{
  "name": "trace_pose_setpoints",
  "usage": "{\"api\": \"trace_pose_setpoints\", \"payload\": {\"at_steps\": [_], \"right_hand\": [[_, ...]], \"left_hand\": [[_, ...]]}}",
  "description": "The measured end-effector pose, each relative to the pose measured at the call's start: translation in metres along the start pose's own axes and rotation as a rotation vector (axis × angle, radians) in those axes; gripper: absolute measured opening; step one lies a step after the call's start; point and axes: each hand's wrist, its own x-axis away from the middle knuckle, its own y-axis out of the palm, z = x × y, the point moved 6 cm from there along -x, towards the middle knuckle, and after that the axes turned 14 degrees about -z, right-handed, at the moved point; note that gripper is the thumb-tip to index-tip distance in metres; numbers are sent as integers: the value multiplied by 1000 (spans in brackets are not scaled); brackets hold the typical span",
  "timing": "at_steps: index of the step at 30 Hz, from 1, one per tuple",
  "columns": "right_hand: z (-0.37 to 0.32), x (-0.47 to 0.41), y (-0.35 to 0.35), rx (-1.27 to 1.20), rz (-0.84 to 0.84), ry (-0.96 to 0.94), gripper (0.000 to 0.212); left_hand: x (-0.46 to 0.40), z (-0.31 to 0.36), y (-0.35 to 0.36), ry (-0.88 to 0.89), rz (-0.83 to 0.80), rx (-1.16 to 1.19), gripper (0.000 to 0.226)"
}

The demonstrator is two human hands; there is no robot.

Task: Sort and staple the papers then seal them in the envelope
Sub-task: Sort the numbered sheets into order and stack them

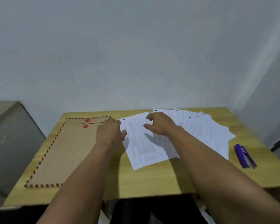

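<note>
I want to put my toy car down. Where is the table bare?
Bare wood runs along the table's near edge, below the envelope and the papers. A small patch lies around the purple stapler. The middle is crowded: both hands, left and right, work there.

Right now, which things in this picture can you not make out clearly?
Head view only:
- Printed text on the papers: too small and blurred to read.
- Sheets under the right hand: partly covered by the hand and arm.
- Envelope: its right side is hidden by the left hand.
- Stapler: blurred, staples not visible.
</note>
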Motion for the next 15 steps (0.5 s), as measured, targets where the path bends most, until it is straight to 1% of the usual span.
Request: {"api": "trace_pose_setpoints", "payload": {"at_steps": [3, 6, 7, 9, 10, 11, 14, 15], "right_hand": [[-13, -58, 15, 8, -81, -24, 47], [-30, -113, 30, 43, -152, -42, 39], [-33, -132, 35, 48, -171, -41, 32], [-36, -162, 45, 80, -225, -33, 11], [-39, -173, 49, 93, -251, -38, 9], [-42, -183, 51, 94, -273, -53, 11], [-50, -196, 49, 129, -293, -105, 36], [-52, -197, 47, 128, -296, -110, 39]], "left_hand": [[-33, -19, 22, -29, 40, -32, 49], [-63, -30, 36, 1, 35, -71, 49], [-72, -32, 39, 30, 46, -102, 49], [-83, -33, 45, 97, 72, -166, 51], [-86, -34, 49, 123, 79, -178, 51], [-90, -35, 53, 140, 90, -180, 51], [-96, -40, 60, 165, 141, -136, 49], [-96, -41, 62, 172, 162, -119, 49]]}}
